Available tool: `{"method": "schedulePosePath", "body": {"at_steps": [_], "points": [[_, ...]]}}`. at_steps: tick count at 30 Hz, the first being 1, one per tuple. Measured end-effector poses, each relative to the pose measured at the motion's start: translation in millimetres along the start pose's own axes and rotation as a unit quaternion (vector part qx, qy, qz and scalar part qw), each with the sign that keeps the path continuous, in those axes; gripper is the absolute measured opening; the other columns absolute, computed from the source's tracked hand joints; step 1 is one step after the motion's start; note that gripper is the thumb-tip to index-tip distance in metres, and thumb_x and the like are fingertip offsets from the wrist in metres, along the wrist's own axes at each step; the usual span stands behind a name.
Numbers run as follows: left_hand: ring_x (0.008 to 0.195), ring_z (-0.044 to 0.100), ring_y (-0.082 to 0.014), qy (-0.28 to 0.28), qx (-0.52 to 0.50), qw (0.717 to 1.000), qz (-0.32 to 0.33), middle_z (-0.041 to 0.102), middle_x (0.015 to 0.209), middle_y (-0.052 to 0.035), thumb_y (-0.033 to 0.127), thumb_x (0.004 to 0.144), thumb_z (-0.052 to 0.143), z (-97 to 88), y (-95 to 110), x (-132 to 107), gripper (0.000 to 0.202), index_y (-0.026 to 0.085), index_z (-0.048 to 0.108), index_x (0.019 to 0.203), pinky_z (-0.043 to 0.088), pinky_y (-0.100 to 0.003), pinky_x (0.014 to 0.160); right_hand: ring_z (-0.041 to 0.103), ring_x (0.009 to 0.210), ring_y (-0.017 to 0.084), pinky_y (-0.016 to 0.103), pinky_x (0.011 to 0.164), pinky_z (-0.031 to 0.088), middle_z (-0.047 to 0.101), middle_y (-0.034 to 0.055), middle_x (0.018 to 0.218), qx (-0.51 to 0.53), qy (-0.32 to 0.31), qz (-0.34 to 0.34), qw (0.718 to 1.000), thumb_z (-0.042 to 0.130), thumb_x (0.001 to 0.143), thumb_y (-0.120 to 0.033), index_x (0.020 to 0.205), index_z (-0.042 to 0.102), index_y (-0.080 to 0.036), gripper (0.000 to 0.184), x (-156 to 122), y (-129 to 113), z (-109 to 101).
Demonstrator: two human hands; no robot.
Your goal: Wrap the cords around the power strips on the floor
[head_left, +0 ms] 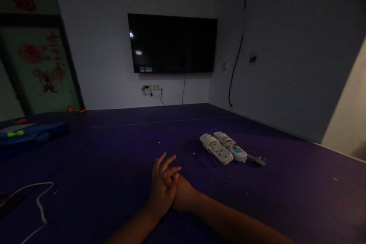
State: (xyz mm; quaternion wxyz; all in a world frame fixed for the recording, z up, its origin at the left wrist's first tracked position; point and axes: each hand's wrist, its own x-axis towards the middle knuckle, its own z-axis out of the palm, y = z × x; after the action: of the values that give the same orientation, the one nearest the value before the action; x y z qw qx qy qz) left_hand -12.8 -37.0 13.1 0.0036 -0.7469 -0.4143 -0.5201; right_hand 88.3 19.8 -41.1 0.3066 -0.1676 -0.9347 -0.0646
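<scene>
My two hands meet low in the middle, resting on a dark purple mat (120, 167). My left hand (160, 190) lies with its fingers stretched up and slightly apart. My right hand (183, 195) presses against it from the right, its fingers curled over the left fingers. Neither hand holds an object. Nearest to them, a short way off to the right and further from me, lie two white power strips (219, 149) (233, 148) side by side with their cords wound round them. A plug (259, 160) sticks out to the right.
A dark wall-mounted TV (173, 44) hangs ahead above wall sockets (151, 89). A black cable (238, 49) runs down the right wall. A blue object (31, 134) lies far left, and a loose white cable (40, 202) lies at the lower left.
</scene>
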Motion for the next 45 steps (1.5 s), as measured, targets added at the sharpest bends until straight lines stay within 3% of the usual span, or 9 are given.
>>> {"method": "schedulePosePath", "body": {"at_steps": [4, 7, 11, 13, 17, 21, 26, 36, 45], "points": [[0.129, 0.034, -0.0253, -0.007, -0.006, 1.0, -0.008, 0.057, 0.123, -0.0057, 0.023, 0.085, 0.048, 0.2, -1, -1, 0.022, 0.025, 0.065, 0.099, 0.034, -0.051, 0.102, 0.059, 0.096, 0.026, 0.043, 0.077, 0.049, 0.057, 0.0176, 0.119, -0.006, 0.003, -0.035, 0.999, 0.046, 0.077, -0.021, 0.143, -0.001, -0.012, 0.081, -1, 0, -1], [0.128, 0.034, -0.0262, -0.013, -0.008, 1.0, -0.01, 0.056, 0.123, -0.0068, 0.024, 0.084, 0.049, 0.5, -5, -2, 0.027, 0.025, 0.062, 0.108, 0.034, -0.051, 0.102, 0.054, 0.108, 0.027, 0.044, 0.087, 0.046, 0.054, 0.0161, 0.124, 0.013, 0.012, -0.018, 1.0, 0.049, 0.078, -0.022, 0.144, 0.003, -0.016, 0.08, 2, -3, -8], [0.13, 0.032, -0.0295, 0.042, -0.013, 0.998, -0.047, 0.041, 0.137, -0.013, 0.035, 0.075, 0.062, 0.4, -9, -2, 0.076, 0.024, 0.025, 0.14, 0.033, -0.054, 0.102, 0.034, 0.129, 0.027, 0.042, 0.101, 0.037, 0.028, 0.0192, 0.145, 0.042, 0.005, 0.042, 0.998, 0.054, 0.077, -0.027, 0.145, 0.006, -0.015, 0.084, 9, -13, -29], [0.132, 0.029, -0.0319, 0.076, -0.021, 0.994, -0.078, 0.03, 0.144, -0.0168, 0.043, 0.068, 0.069, 0.3, -10, -3, 0.102, 0.022, 0.005, 0.144, 0.031, -0.055, 0.102, 0.029, 0.132, 0.027, 0.04, 0.102, 0.036, 0.009, 0.0187, 0.151, 0.041, -0.022, 0.089, 0.995, 0.053, 0.078, -0.025, 0.145, 0.004, -0.015, 0.084, 13, -19, -40], [0.135, 0.021, -0.0348, 0.074, -0.027, 0.989, -0.122, 0.019, 0.148, -0.0187, 0.048, 0.061, 0.073, 2.1, -13, -6, 0.114, 0.021, 0.001, 0.145, 0.028, -0.056, 0.103, 0.031, 0.131, 0.025, 0.037, 0.103, 0.036, -0.003, 0.0138, 0.153, 0.035, -0.059, 0.12, 0.99, 0.05, 0.081, -0.023, 0.145, 0.011, -0.017, 0.075, 19, -27, -51], [0.136, 0.02, -0.0343, 0.033, -0.039, 0.987, -0.151, 0.027, 0.146, -0.0171, 0.049, 0.062, 0.071, 5.1, -21, -8, 0.101, 0.019, 0.019, 0.143, 0.025, -0.056, 0.106, 0.039, 0.124, 0.023, 0.035, 0.099, 0.041, 0.018, 0.0118, 0.151, 0.012, -0.07, 0.099, 0.993, 0.051, 0.081, -0.024, 0.145, 0.015, -0.017, 0.074, 21, -26, -49], [0.135, 0.022, -0.0314, -0.006, -0.043, 0.988, -0.151, 0.04, 0.139, -0.013, 0.048, 0.071, 0.063, 3.6, -21, -6, 0.069, 0.019, 0.045, 0.13, 0.021, -0.057, 0.107, 0.038, 0.123, 0.024, 0.035, 0.093, 0.045, 0.018, 0.0131, 0.15, -0.056, -0.076, 0.064, 0.993, 0.05, 0.081, -0.024, 0.14, 0.03, -0.015, 0.063, 18, -23, -43], [0.13, 0.032, -0.0266, -0.002, -0.021, 0.997, -0.072, 0.057, 0.124, -0.0084, 0.034, 0.079, 0.058, 2.4, -15, -3, 0.04, 0.021, 0.056, 0.117, 0.032, -0.056, 0.103, 0.041, 0.119, 0.029, 0.041, 0.094, 0.043, 0.029, 0.0191, 0.144, -0.112, -0.04, 0.052, 0.992, 0.051, 0.079, -0.023, 0.14, 0.029, -0.011, 0.066, 10, -25, -35], [0.124, 0.042, -0.0263, -0.024, 0.077, 0.997, -0.002, 0.061, 0.122, -0.0031, 0.028, 0.08, 0.057, -0.3, -7, 0, 0.024, 0.025, 0.062, 0.103, 0.023, -0.062, 0.103, 0.041, 0.119, 0.029, 0.045, 0.096, 0.039, 0.041, 0.019, 0.135, -0.151, -0.009, 0.034, 0.988, 0.048, 0.083, -0.025, 0.134, 0.039, -0.013, 0.053, 2, -19, -20]]}}
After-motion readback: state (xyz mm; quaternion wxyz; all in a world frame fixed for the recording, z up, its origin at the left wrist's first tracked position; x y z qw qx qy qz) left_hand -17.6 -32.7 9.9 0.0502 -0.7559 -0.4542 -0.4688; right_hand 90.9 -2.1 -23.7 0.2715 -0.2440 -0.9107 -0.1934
